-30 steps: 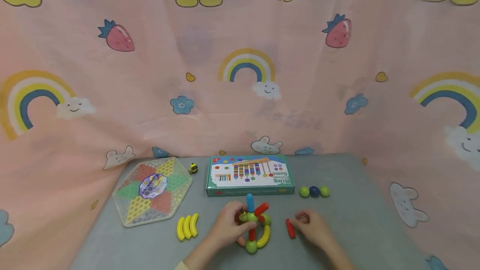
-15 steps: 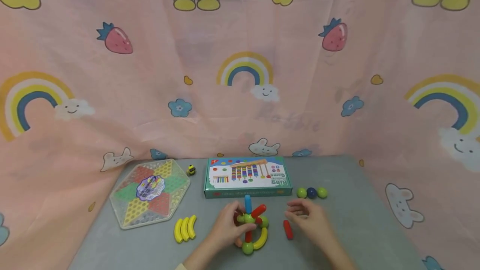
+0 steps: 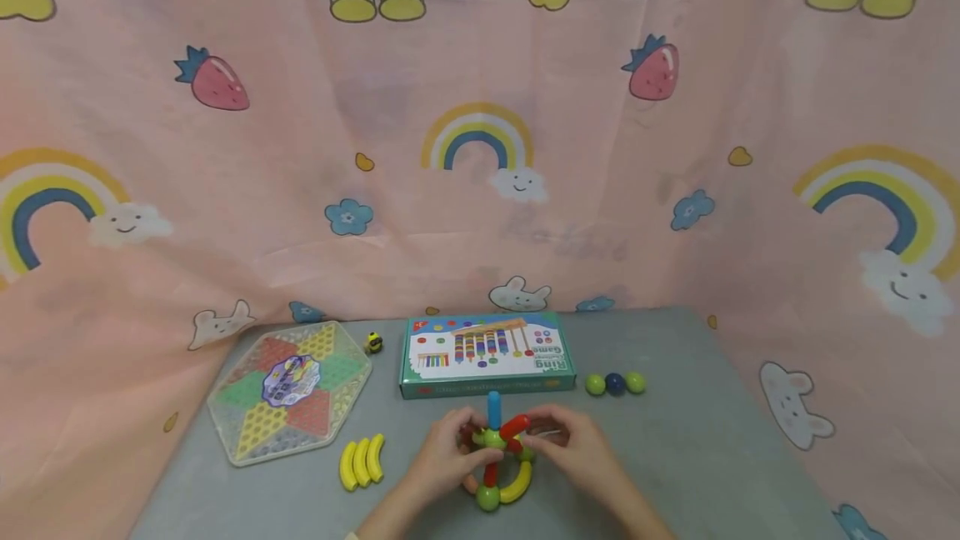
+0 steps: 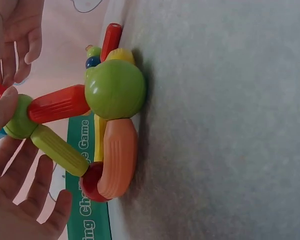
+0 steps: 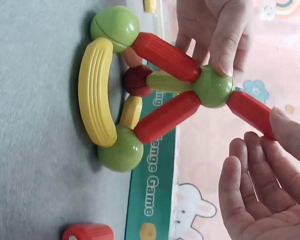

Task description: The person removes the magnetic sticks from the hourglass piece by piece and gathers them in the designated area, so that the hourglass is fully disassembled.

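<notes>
A frame of sticks and balls stands on the table, with a curved yellow stick (image 5: pixel 96 92), a curved orange stick (image 4: pixel 119 157) and straight red and olive sticks joined by green balls and a dark red ball (image 5: pixel 137 81). My left hand (image 3: pixel 444 455) pinches the top green ball (image 5: pixel 213 86) between thumb and fingers. My right hand (image 3: pixel 572 447) pinches the red stick (image 5: pixel 251 114) that slants up from this ball. A blue stick (image 3: pixel 493 411) points upward from the top. One loose red stick (image 5: pixel 87 233) lies on the table, hidden behind my right hand in the head view.
Behind the frame lies a Ring Challenge Game box (image 3: pixel 487 355). Two green balls and a dark blue ball (image 3: pixel 615 383) sit right of it. Leftward are several yellow curved sticks (image 3: pixel 362 462), a hexagonal game board (image 3: pixel 291 394) and a small bee figure (image 3: pixel 373 343).
My right hand has left the loose red stick and moved left to the frame, where it now pinches the slanted red stick. My left hand keeps its hold on the top ball.
</notes>
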